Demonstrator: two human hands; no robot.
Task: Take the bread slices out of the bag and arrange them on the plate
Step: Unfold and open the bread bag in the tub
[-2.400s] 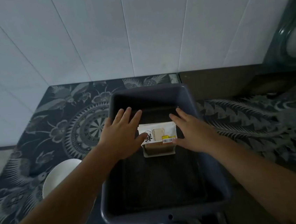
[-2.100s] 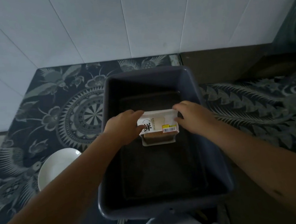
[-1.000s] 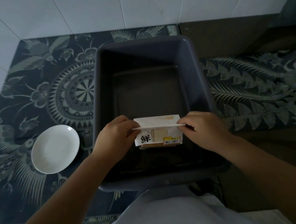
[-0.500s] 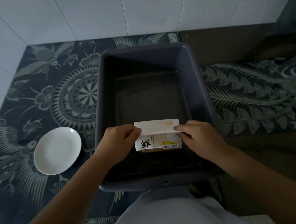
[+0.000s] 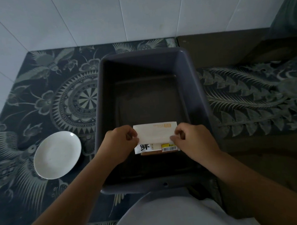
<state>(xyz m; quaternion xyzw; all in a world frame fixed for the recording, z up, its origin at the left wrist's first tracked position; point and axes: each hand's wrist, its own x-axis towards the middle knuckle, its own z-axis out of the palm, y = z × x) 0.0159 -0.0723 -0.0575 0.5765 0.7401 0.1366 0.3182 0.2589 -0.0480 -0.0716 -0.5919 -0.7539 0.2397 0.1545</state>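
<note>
A white bread bag [image 5: 155, 133] with black lettering and a yellow price label is held over the near part of a dark grey tub [image 5: 190, 82]. My left hand [image 5: 120, 143] pinches the bag's top flap at its left end and my right hand [image 5: 190, 139] pinches it at the right end. A brown edge of bread shows under the bag's lower rim. The white plate [image 5: 57, 155] lies bare on the patterned cloth, left of the tub and apart from both hands.
A dark patterned cloth [image 5: 41, 98] covers the table. White wall panels stand behind it. A dark rounded object [image 5: 294, 10] sits at the far right. My pale shirt fills the bottom middle of the view.
Both hands reached into the tub, took hold of the bread bag and brought it toward me. Over the last second the top flap has been lifted and turned up between my fingers.
</note>
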